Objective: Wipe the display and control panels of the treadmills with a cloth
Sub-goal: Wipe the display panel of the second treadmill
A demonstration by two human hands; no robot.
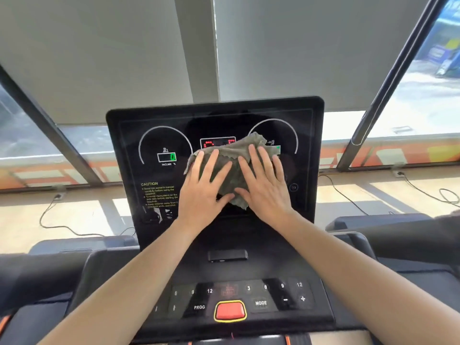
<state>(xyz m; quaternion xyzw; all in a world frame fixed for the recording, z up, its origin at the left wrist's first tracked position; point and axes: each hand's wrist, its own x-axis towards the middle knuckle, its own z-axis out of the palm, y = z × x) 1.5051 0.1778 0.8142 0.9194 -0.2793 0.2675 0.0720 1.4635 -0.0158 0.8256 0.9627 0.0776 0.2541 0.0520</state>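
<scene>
A grey-green cloth is pressed flat against the upright display panel of the treadmill. The cloth is located over the centre of the display panel, where part of the red LED readout and part of the right-hand dial arc are covered by it. The left-hand dial, with its green incline digit, is left uncovered to the left of the cloth.

The left hand is laid palm-down on the left half of the cloth, with the fingers spread and extended upward. The right hand is laid palm-down on the right half of the cloth, with the fingers likewise spread. Neither hand is closed around the cloth; it is held against the display panel by flat pressure only. The thumbs are brought close together over the lower edge of the cloth, a ragged corner of which is seen hanging just below them. The upper edge of the cloth projects above the fingertips of the right hand.

A caution label is printed on the display panel below the left-hand dial, just beside the left hand. Below the display panel, the control panel is seen between the two forearms, with numbered keys, PROG and MODE keys, and a red stop button outlined in yellow at its centre. The control panel is well apart from the cloth.
</scene>
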